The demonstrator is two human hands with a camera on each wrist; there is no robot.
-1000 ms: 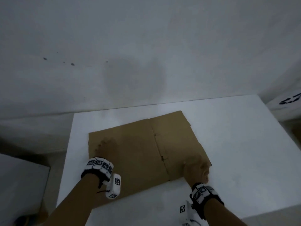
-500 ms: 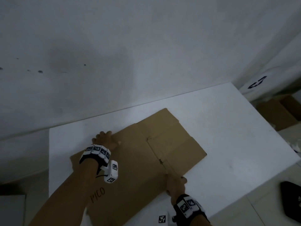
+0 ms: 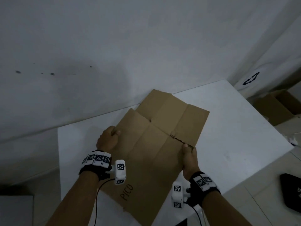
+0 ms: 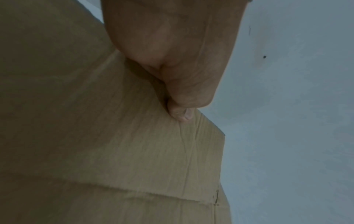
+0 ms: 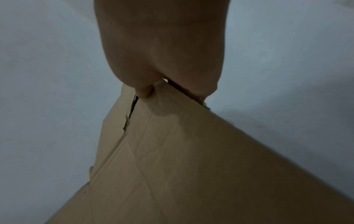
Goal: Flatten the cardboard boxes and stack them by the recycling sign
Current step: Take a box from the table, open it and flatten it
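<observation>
A flattened brown cardboard box (image 3: 156, 147), marked "PICO" near its front end, is held over the white table (image 3: 236, 128). My left hand (image 3: 108, 139) grips its left edge, thumb on top (image 4: 180, 112). My right hand (image 3: 189, 156) pinches the right edge beside a torn crease (image 5: 132, 109). The cardboard (image 4: 114, 151) fills both wrist views (image 5: 191, 166). A recycling sign (image 3: 250, 78) shows on the white wall at the far right.
An open cardboard box (image 3: 276, 106) stands on the floor below the recycling sign, past the table's right end. A black object (image 3: 291, 193) lies on the floor at the lower right. A white wall (image 3: 114, 54) runs behind the table.
Both hands moved from pressing the cardboard flat to gripping its side edges. The sheet has turned lengthwise away from me and its far end reaches the wall; the view swung right.
</observation>
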